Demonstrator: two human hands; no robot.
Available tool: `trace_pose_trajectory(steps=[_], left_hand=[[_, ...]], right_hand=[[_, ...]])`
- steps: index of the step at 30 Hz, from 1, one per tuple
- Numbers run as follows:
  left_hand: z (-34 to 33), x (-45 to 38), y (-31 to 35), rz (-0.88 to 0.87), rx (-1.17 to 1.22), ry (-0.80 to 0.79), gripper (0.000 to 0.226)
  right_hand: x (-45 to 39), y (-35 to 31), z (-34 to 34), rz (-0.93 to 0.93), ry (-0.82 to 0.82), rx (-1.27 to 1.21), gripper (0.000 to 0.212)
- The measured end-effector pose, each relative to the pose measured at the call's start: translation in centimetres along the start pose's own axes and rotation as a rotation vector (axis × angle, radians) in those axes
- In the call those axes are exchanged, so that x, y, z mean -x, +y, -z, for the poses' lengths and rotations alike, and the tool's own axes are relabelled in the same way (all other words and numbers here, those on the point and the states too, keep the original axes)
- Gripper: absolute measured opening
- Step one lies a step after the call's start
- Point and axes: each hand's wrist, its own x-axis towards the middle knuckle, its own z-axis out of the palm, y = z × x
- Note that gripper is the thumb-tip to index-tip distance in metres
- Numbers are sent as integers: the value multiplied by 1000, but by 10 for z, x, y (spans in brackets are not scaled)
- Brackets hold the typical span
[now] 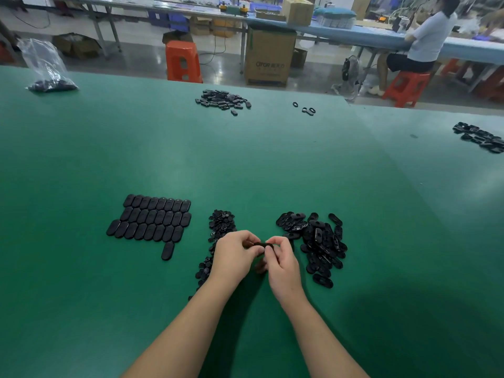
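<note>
Both hands, left hand and right hand, pinch one black oval shell between feeder piles, finished pieces laid in tidy rows for counting.

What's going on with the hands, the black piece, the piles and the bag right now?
Left hand, pinching one end of the black piece.
Right hand, pinching its other end.
Black piece, held between both hands.
Neat rows, lying flat side by side.
Right pile, loose and jumbled.
Small-parts pile, loose, partly hidden by the left hand.
Bag, crumpled, dark parts inside.
</note>
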Motion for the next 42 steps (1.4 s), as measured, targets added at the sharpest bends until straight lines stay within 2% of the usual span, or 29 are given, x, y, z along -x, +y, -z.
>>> trace_pose_trajectory(steps=[10,21,29,42], left_hand=[[2,3,-2,17,35,-27,9],[-2,4,0,-10,-56,15,5],[-6,6,0,-12,-79,36,5],[-12,7,-4,-80,-81,23,7]], right_hand=[[0,0,0,4,-21,-6,18],[-2,4,0,15,5,66,19],[0,2,0,-15,9,14,20],[-1,1,-1,-27,35,42,9]])
